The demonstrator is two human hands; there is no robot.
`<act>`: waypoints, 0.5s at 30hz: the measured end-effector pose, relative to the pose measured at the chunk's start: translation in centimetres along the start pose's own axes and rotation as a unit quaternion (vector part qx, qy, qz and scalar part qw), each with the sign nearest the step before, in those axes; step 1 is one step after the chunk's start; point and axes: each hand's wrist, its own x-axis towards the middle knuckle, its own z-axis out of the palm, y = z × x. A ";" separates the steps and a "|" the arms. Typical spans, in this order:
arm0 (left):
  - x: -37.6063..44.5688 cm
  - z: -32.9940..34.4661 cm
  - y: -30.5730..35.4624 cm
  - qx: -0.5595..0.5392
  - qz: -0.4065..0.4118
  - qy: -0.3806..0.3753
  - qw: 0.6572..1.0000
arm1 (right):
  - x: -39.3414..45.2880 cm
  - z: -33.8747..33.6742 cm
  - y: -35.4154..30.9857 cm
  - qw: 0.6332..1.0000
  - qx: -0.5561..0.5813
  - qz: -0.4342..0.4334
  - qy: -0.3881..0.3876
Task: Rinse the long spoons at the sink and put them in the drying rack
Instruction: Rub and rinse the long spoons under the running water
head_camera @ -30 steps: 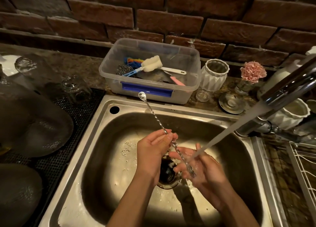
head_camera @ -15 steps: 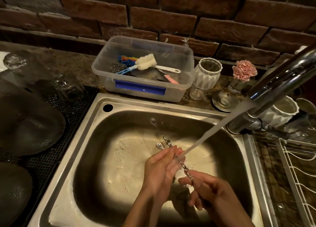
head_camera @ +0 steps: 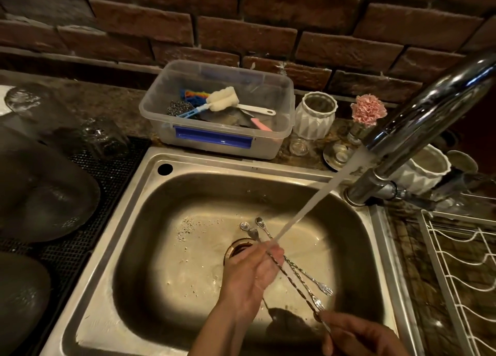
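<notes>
Over the steel sink [head_camera: 139, 248], my left hand [head_camera: 249, 275] grips a long twisted spoon [head_camera: 292, 283] near its upper part. My right hand [head_camera: 362, 337] pinches the spoon's lower end at the bottom right. The water stream [head_camera: 308, 210] from the faucet [head_camera: 429, 119] lands on my left fingers and the spoon's shaft. Its bowl is hidden behind my left hand. Several other long spoons [head_camera: 303, 275] lie on the sink floor by the drain [head_camera: 236, 247], with their bowls pointing up-left. The white wire drying rack [head_camera: 456, 261] stands at the right edge.
A clear plastic tub [head_camera: 217, 143] with sponge brushes sits behind the sink. White ribbed jars [head_camera: 314, 116], a pink flower [head_camera: 369, 110] and small glass items stand by the faucet base. Upturned glasses [head_camera: 104, 138] and glass bowls [head_camera: 40, 192] rest on a black mat at the left.
My right hand has pulled back toward the bottom right along the spoon. My left hand's grip has shifted toward the spoon's upper part. More spoons show on the sink floor.
</notes>
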 end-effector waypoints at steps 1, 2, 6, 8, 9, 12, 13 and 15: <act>-0.2 0.0 -0.3 0.001 0.000 0.006 1.000 | 0.0 0.1 0.1 1.000 -0.017 -0.005 0.022; -0.4 -0.1 -0.7 0.002 0.000 0.013 1.000 | -0.1 0.2 0.2 0.999 -0.040 -0.005 0.028; -0.6 -0.2 -1.7 0.035 0.008 0.022 0.999 | 1.3 -0.1 -0.2 0.969 -0.245 0.011 -0.011; -0.5 -0.1 -1.9 0.043 0.007 0.027 0.999 | 2.1 0.3 -0.3 0.929 -0.369 -0.010 -0.028; -0.4 0.0 -2.0 0.046 0.007 0.033 0.998 | 2.5 0.8 -0.4 0.914 -0.403 -0.024 -0.030; -0.1 0.0 -2.1 0.080 0.019 0.055 0.995 | 3.8 2.7 0.4 0.912 -0.402 -0.085 0.002; -0.1 -0.2 -2.0 0.099 0.029 0.057 0.993 | 4.4 3.2 0.8 0.915 -0.392 -0.099 0.013; -0.1 -0.7 -1.7 0.143 0.040 0.065 0.987 | 5.8 4.1 1.6 0.919 -0.378 -0.107 0.028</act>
